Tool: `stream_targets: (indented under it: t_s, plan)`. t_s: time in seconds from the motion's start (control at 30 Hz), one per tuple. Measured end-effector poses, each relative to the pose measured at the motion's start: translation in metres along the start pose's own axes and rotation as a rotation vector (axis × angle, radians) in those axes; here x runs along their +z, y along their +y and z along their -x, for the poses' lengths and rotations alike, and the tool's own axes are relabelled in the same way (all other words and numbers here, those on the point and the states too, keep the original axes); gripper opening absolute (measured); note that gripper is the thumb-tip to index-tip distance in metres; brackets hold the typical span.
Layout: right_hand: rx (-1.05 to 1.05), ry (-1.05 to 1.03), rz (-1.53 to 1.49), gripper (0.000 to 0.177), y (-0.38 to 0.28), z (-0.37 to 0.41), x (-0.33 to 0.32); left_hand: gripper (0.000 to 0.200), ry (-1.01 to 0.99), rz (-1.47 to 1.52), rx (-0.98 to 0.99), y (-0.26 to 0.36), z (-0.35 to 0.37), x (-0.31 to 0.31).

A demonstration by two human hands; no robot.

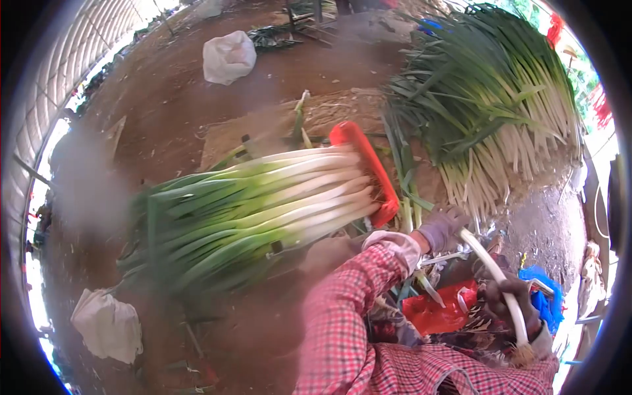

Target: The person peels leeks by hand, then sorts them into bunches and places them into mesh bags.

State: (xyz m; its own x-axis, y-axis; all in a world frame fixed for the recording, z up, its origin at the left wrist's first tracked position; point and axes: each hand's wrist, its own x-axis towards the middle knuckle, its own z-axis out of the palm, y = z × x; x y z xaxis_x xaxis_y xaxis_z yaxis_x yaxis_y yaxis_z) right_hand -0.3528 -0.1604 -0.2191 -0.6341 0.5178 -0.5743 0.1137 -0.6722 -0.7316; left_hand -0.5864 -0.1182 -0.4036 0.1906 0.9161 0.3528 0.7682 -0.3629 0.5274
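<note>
My left hand [442, 227], in a pale glove, is closed around the upper part of one long leek [487, 262]. Lower right, my right hand [510, 303], in a dark glove, has its fingers wrapped round the white stalk above the roots. The leek slants down to the right between both hands. To the left lies a row of leeks [289, 197], white ends against a red upright plate [368, 174] and green leaves pointing left.
A large pile of leeks [494, 99] lies upper right. White sacks stand at the top [229, 58] and lower left [107, 327]. Red plastic [440, 309] lies near my lap, and a blue bag [546, 296] is at the right.
</note>
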Motion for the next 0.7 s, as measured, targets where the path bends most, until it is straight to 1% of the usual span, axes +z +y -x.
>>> stream_targets:
  t_s: [0.07, 0.1, 0.13, 0.17, 0.23, 0.3, 0.33, 0.37, 0.4, 0.43, 0.47, 0.5, 0.53, 0.6, 0.63, 0.67, 0.7]
  plan:
    - [0.014, -0.057, 0.019, 0.053, -0.003, 0.030, 0.007, 0.037, 0.057, 0.227, 0.035, -0.019, -0.011, -0.010]
    - [-0.028, -0.122, 0.066, 0.056, -0.006, 0.046, 0.023, 0.021, 0.280, 0.132, 0.140, -0.023, -0.010, -0.052]
    - [-0.068, -0.173, 0.116, 0.058, -0.011, 0.054, 0.033, 0.012, 0.360, 0.054, 0.265, -0.028, -0.008, -0.085]
    - [-0.026, -0.146, 0.155, 0.054, -0.009, 0.050, 0.027, 0.011, 0.312, -0.093, 0.198, -0.020, -0.002, -0.127]
    - [-0.336, -0.313, 0.746, 0.047, -0.011, 0.022, 0.043, 0.015, 0.316, -0.676, 0.189, 0.001, 0.029, -0.222]
    - [-0.554, -0.317, 1.224, 0.043, -0.015, -0.020, 0.057, 0.013, 0.409, -0.832, 0.173, 0.006, 0.074, -0.298]
    - [-0.615, -0.244, 1.403, 0.042, -0.015, -0.049, 0.062, 0.015, 0.513, -0.940, 0.177, 0.010, 0.096, -0.328]
    - [-0.709, -0.266, 1.340, 0.043, -0.015, -0.083, 0.071, 0.025, 0.298, -1.059, -0.058, 0.025, 0.114, -0.359]
    - [-0.801, -0.283, 1.274, 0.045, -0.018, -0.119, 0.086, 0.041, 0.356, -1.099, -0.052, 0.019, 0.142, -0.379]
    - [-1.011, -0.337, 1.334, 0.039, -0.023, -0.155, 0.103, 0.046, 0.269, -1.149, -0.100, 0.028, 0.156, -0.400]
    - [-1.100, -0.285, 1.361, 0.041, -0.024, -0.185, 0.123, 0.051, 0.183, -1.201, -0.150, 0.036, 0.167, -0.418]
    - [-1.047, -0.259, 1.405, 0.044, -0.022, -0.218, 0.139, 0.052, 0.143, -1.212, -0.207, 0.024, 0.185, -0.424]
    - [-1.111, -0.228, 1.442, 0.045, -0.017, -0.251, 0.154, 0.054, 0.102, -1.225, -0.263, 0.004, 0.206, -0.423]
    - [-1.190, -0.196, 1.508, 0.048, 0.000, -0.322, 0.173, 0.053, -0.051, -1.100, -0.498, -0.045, 0.257, -0.406]
    - [-1.207, -0.198, 1.541, 0.050, 0.012, -0.359, 0.178, 0.053, -0.110, -1.086, -0.544, -0.075, 0.281, -0.390]
    - [-1.219, -0.206, 1.574, 0.052, 0.021, -0.380, 0.183, 0.053, -0.172, -1.069, -0.595, -0.103, 0.302, -0.374]
    - [-1.111, -0.147, 1.632, 0.054, 0.029, -0.385, 0.189, 0.055, -0.149, -1.024, -0.621, -0.127, 0.317, -0.357]
